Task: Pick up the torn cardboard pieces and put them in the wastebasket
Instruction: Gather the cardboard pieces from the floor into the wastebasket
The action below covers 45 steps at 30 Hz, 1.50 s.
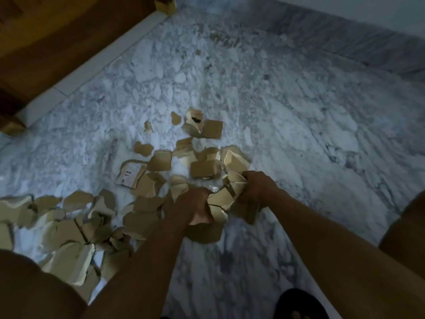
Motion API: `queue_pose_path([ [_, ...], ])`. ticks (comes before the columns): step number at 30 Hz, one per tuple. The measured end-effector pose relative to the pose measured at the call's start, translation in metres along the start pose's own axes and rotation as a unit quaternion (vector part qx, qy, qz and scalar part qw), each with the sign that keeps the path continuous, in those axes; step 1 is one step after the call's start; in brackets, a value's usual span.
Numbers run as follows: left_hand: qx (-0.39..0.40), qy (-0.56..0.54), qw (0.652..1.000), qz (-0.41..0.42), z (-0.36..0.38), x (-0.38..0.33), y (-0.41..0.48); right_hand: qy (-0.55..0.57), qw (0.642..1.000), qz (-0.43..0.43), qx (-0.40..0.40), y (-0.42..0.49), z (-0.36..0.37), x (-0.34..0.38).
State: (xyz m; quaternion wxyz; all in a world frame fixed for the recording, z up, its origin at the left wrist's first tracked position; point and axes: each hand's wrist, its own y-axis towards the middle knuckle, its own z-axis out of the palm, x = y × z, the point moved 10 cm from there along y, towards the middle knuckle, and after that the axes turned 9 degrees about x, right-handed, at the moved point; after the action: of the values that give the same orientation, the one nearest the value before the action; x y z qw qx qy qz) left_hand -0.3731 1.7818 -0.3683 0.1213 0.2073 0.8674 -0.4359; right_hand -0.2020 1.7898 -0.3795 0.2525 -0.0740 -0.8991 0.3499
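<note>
Tan, ragged cardboard pieces [204, 169] on marble floor [287, 111], some in curled fingers [247, 175] of left hand [195, 206] and right hand [255, 185].

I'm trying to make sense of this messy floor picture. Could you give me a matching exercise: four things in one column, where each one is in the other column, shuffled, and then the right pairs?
Things:
1. bundle of cardboard pieces
2. labelled cardboard piece
3. wooden panel
4. dark footwear

Places:
A. top left corner of the view
B. gripped between the left hand and the right hand
C. bottom edge of the view
D. flat on the marble floor, left of the hands

Pairs: 1-B, 2-D, 3-A, 4-C.
</note>
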Motion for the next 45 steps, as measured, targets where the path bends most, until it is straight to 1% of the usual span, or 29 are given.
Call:
queue_pose_path([
  [1,0.016,0.014,0.999,-0.028,0.002,0.004,0.002,0.004,1.0,0.006,0.003,0.001,0.001,-0.003],
  [2,0.019,0.018,0.999,-0.035,0.004,0.007,0.004,0.007,1.0,0.011,0.007,0.002,0.001,-0.006],
  [5,0.0,0.02,1.0,-0.008,0.003,0.005,0.004,0.035,0.999,0.017,0.025,0.006,0.005,-0.016],
  [10,0.015,-0.024,1.0,0.003,0.005,0.01,0.009,0.032,0.998,0.021,0.049,0.011,-0.011,-0.021],
  [12,0.027,-0.041,0.999,0.011,0.004,0.009,0.006,0.04,0.998,0.029,0.027,0.015,-0.039,-0.023],
  [14,0.035,-0.059,0.998,0.011,0.001,0.014,0.007,0.092,0.995,0.042,-0.013,0.016,-0.071,-0.022],
  [16,0.006,-0.086,0.996,0.001,-0.01,0.028,0.014,0.134,0.988,0.049,-0.051,0.022,-0.095,-0.017],
  [18,-0.02,-0.092,0.995,-0.015,-0.03,0.035,0.016,0.133,0.987,0.062,-0.063,0.03,-0.104,-0.006],
  [20,-0.024,-0.049,0.998,-0.032,-0.049,0.031,0.013,0.12,0.989,0.075,-0.046,0.04,-0.092,0.001],
  [22,-0.03,-0.065,0.997,-0.026,-0.063,0.027,0.02,0.105,0.991,0.072,-0.042,0.05,-0.072,0.006],
  [24,-0.047,-0.081,0.995,-0.019,-0.073,0.025,0.028,0.08,0.993,0.064,-0.062,0.055,-0.056,0.005],
  [26,-0.057,-0.066,0.996,-0.024,-0.078,0.023,0.035,0.096,0.99,0.068,-0.076,0.054,-0.048,-0.002],
  [30,-0.039,-0.038,0.998,-0.038,-0.069,0.041,0.056,0.132,0.985,0.073,-0.088,0.048,-0.047,-0.025],
  [31,-0.037,-0.038,0.998,-0.039,-0.069,0.041,0.054,0.135,0.984,0.07,-0.094,0.045,-0.049,-0.029],
  [33,-0.048,-0.077,0.996,-0.021,-0.07,0.031,0.04,0.14,0.984,0.058,-0.096,0.039,-0.051,-0.03],
  [36,-0.054,-0.138,0.989,-0.023,-0.067,0.037,0.03,0.111,0.991,0.038,-0.071,0.033,-0.06,-0.029],
  [39,-0.076,-0.155,0.984,-0.032,-0.08,0.05,0.015,0.055,0.998,0.016,-0.033,0.023,-0.076,-0.022],
  [42,-0.106,-0.159,0.981,-0.039,-0.102,0.069,-0.002,0.015,0.997,-0.01,0.073,0.008,-0.064,0.0],
  [44,-0.1,-0.147,0.983,-0.042,-0.109,0.079,-0.013,-0.024,0.99,-0.041,0.136,-0.004,-0.042,0.027],
  [45,-0.095,-0.138,0.984,-0.051,-0.109,0.085,-0.017,-0.036,0.986,-0.059,0.153,-0.006,-0.027,0.039],
])
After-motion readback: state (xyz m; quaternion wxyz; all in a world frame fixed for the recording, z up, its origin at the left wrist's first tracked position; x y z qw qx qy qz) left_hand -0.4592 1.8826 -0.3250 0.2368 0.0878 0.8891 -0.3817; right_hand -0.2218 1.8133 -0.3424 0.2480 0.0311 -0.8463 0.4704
